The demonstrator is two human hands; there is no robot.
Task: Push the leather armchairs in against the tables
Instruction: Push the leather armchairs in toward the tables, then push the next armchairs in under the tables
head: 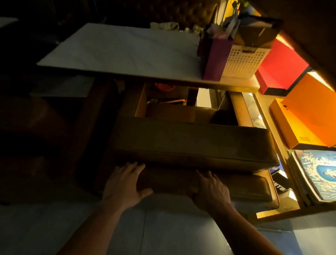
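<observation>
Two hands on the armchair (191,142) back, low on its rear pad. Left hand (124,183) lies flat, fingers spread, thumb hooked round the pad's lower edge. Right hand (210,189) rests with fingers slightly curled over the pad. Armchair faces the table (118,50), its seat partly under the near edge. On the table's right end: purple bag (214,60), white basket (243,61).

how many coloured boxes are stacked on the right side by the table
3 that show. A red box sits nearest the table's far right corner, a large orange box lies in front of it, and a smaller orange box lies below that. Others may be hidden in the dark.
</observation>
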